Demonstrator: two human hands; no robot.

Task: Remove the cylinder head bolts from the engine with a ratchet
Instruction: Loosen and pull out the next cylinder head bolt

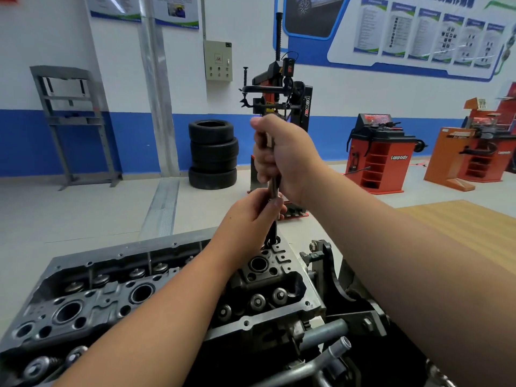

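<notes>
Far left there's a grey metal press frame (74, 118) standing against the blue-and-white wall, then a stack of tires (213, 154) a bit further in.

Down low in front, the cylinder head (92, 300) takes up the whole bottom left, with valve springs and plug holes all exposed, sitting on an engine stand (329, 277) whose bracket and tubes show at its right end.

The left hand (251, 213) comes up across the head, its forearm covering a good chunk of the middle of it. Fingers are curled around the lower part of the ratchet (273, 188), pinching the shaft just above where it drops into the far right corner of the head.

The tool stands pretty much upright, and its dark lower end meets the head at that corner. The bolt itself I can't really make out; the socket end and the hand are in the way.

The right hand (284, 157) is above the left, wrapped tight around the top of the shaft, thumb on the far side.

Right behind both hands is a black and red tire changer (279, 88), so the tool kind of blends into it.

Further right are a red wheel balancer (382, 155) on the floor, then an orange one (452, 160), and posters (418, 32) up on the wall.
</notes>
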